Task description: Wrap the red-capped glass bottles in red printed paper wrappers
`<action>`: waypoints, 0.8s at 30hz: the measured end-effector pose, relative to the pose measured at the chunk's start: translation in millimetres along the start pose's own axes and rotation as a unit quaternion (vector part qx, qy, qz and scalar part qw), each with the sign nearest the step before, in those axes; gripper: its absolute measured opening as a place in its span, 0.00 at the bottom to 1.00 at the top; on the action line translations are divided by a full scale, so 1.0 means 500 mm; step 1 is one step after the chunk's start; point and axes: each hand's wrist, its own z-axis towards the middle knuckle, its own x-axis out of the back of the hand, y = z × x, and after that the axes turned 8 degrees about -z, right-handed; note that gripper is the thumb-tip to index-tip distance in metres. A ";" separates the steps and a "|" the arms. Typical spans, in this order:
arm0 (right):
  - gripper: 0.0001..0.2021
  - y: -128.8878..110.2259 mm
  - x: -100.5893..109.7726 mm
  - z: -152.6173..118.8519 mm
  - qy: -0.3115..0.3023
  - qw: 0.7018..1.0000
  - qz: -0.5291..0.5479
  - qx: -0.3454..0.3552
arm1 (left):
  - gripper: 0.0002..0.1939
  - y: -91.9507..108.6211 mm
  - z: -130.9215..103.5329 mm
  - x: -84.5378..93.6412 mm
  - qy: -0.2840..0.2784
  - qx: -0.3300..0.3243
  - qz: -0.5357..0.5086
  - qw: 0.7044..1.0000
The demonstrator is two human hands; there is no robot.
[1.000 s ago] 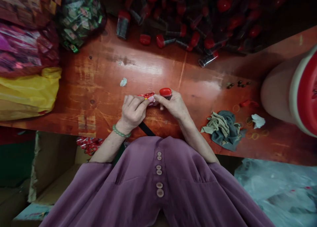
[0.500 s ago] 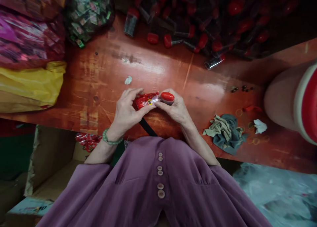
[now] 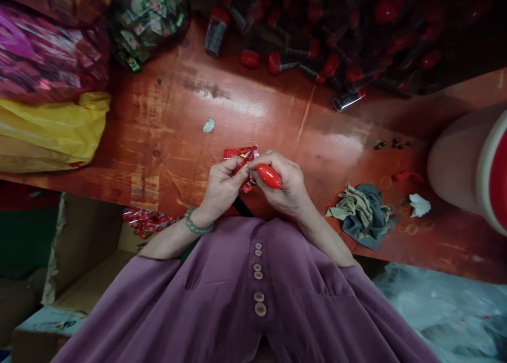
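Left hand (image 3: 222, 186) pinches red wrapper (image 3: 240, 153); right hand (image 3: 287, 186) grips red-capped vial (image 3: 269, 175).

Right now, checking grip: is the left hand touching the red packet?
Touching. The head view shows the left hand pinching the red packet between its fingertips.

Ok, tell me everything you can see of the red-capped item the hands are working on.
The red-capped item shows a glossy, rounded red cap, plastic by its look, pointing toward the camera. Its body is hidden inside the right hand, which grips it above the near edge of the wooden table. The left hand pinches a printed red wrapper against it; the shiny wrapper sticks out past the fingers. What the body holds cannot be told.
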 end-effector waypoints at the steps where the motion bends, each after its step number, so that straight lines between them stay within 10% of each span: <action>1: 0.04 -0.002 -0.001 0.001 0.011 0.999 -0.030 0.019 | 0.19 -0.003 -0.004 -0.009 0.014 -0.024 0.003 1.000; 8: 0.05 0.000 -0.017 0.011 0.050 0.980 -0.107 0.161 | 0.23 -0.018 -0.006 -0.059 0.061 -0.148 0.058 0.985; 24: 0.03 0.007 -0.034 0.006 0.094 0.960 -0.140 0.224 | 0.24 -0.031 -0.004 -0.056 0.072 -0.206 0.120 0.969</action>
